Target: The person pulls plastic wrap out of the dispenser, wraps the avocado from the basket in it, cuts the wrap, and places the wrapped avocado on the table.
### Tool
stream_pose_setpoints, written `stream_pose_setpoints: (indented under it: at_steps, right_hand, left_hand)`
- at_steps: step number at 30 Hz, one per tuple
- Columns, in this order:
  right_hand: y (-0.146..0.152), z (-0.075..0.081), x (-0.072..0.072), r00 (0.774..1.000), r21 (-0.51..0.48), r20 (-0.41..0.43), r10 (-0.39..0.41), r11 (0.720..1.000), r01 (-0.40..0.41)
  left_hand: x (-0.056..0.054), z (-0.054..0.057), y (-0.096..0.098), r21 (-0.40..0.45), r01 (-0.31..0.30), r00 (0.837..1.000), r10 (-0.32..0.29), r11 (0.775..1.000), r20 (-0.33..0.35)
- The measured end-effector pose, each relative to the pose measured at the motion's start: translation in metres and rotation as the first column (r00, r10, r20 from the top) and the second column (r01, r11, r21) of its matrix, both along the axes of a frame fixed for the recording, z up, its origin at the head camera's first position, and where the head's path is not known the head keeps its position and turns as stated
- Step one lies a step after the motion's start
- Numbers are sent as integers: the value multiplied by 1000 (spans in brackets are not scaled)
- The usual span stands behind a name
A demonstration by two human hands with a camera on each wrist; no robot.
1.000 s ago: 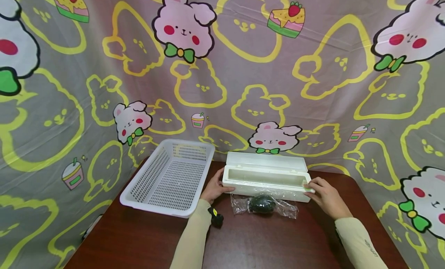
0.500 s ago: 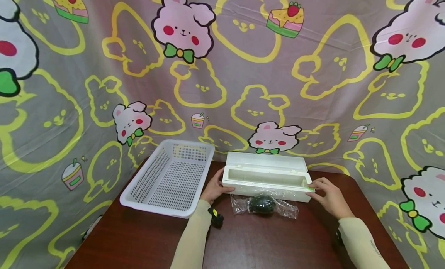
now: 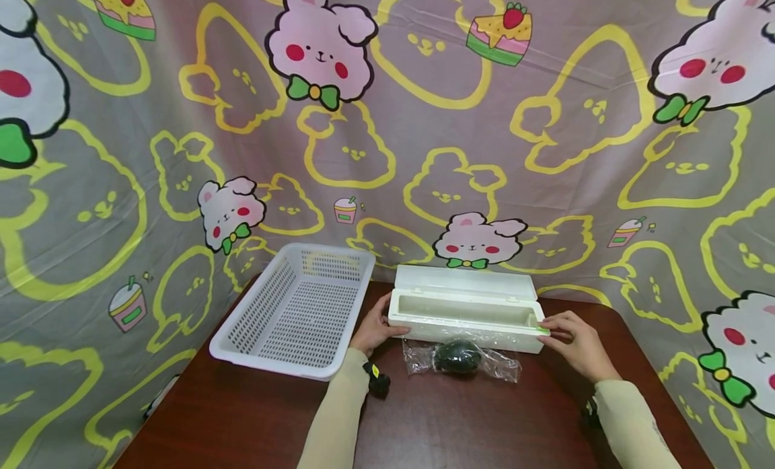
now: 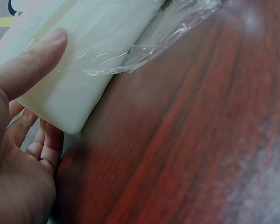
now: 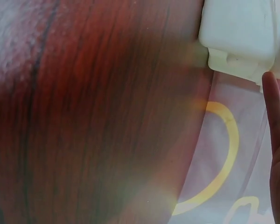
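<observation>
A long white cling film dispenser [image 3: 426, 329] lies across the table in the head view, its lid [image 3: 463, 281] tipped back. Clear cling film [image 3: 505, 369] hangs from its front, around or under a dark green, rounded object [image 3: 458, 357]. My left hand [image 3: 373, 332] grips the dispenser's left end, thumb on the front, fingers behind the end, as the left wrist view also shows. At the other end, my right hand [image 3: 578, 346] holds the corner beside a small green slider [image 3: 541, 326], thumb low and fingers above. The right wrist view catches only some fingers [image 5: 273, 98] there.
A white perforated plastic basket [image 3: 270, 367] stands to the left, close to my left forearm. The dark red wooden table [image 3: 448, 428] ends at a patterned cloth backdrop [image 3: 399, 119] behind and at both sides.
My right hand has shifted slightly right, its fingertips moving from the slider area towards the dispenser's right edge. The left hand, film and dark green object stay in place.
</observation>
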State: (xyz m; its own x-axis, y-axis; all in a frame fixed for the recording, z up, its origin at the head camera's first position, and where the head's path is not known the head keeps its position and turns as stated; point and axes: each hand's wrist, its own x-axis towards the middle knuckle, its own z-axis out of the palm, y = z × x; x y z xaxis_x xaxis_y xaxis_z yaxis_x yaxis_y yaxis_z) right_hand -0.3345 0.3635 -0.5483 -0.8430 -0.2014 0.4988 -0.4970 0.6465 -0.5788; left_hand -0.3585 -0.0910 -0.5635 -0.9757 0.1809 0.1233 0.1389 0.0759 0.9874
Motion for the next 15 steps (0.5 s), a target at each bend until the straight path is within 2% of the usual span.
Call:
stream_pose_setpoints:
  at_steps: [5,15]
  right_hand:
    - [0,2,1,1000,-11,23,-1,1000,1]
    - [0,3,4,999,-7,49,-14,1000,14]
  left_hand:
    - [3,5,-1,6,11,1000,-11,1000,12]
    - [4,7,0,26,13,1000,-13,1000,13]
